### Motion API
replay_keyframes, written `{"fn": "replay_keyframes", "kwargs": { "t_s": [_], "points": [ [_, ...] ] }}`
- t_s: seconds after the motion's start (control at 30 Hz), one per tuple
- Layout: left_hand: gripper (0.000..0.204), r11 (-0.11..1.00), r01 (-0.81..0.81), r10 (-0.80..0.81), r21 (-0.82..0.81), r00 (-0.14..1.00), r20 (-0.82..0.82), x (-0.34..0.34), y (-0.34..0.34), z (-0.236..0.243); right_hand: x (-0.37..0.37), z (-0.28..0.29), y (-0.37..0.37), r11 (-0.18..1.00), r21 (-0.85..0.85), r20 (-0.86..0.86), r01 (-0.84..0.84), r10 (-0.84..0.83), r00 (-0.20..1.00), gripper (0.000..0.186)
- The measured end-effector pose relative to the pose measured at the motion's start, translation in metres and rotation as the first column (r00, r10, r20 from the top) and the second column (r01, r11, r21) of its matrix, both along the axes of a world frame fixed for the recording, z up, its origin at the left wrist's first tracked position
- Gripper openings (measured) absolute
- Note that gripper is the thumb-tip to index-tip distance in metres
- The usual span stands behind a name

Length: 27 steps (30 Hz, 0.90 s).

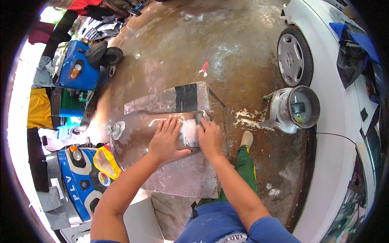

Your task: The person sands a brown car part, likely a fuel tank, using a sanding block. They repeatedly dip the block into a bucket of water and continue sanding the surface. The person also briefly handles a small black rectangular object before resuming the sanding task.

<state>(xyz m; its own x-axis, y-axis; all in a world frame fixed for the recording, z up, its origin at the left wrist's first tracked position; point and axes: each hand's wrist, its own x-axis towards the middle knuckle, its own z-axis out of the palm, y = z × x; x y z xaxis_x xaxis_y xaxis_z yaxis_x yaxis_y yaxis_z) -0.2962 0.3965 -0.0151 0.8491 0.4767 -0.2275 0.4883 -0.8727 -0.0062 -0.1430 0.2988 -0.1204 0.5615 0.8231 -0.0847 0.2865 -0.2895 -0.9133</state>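
A curved, mottled brown panel lies on a worn board, with a patch of white filler near its right end. My left hand rests flat on the panel just left of that patch, fingers stretched out. My right hand grips a small dark grey pad, pressed on the patch's right edge; the pad is partly hidden by my fingers.
A metal bucket of cloudy water stands on a stand at my right, beside a white car. Blue scooters and hanging clothes are on the left. My foot is on the wet, stained floor.
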Motion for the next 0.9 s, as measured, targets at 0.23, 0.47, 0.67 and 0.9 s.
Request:
{"fn": "replay_keyframes", "kwargs": {
  "t_s": [0.23, 0.47, 0.67, 0.9],
  "points": [
    [0.116, 1.0, -0.004, 0.004, 0.01, 1.0, 0.006, 0.002, -0.002, -0.001, 0.007, -0.005, -0.001, 1.0, -0.021, 0.026, 0.016, -0.016, 1.0, 0.038],
    [0.118, 1.0, -0.014, 0.014, 0.001, 0.999, -0.03, -0.008, -0.003, -0.005, -0.024, 0.01, -0.027, 0.987, 0.152, 0.0, -0.049, 0.05, 0.999, 0.04],
    [0.118, 1.0, -0.008, 0.008, 0.023, 1.0, -0.017, -0.002, 0.0, -0.003, -0.007, -0.001, -0.002, 1.0, 0.017, 0.004, -0.009, 0.009, 1.0, 0.04],
    [0.117, 1.0, -0.013, 0.013, -0.01, 1.0, -0.008, 0.001, -0.002, 0.0, 0.012, -0.005, 0.009, 0.999, -0.021, -0.004, 0.032, -0.032, 0.999, 0.04]
  ]
}}
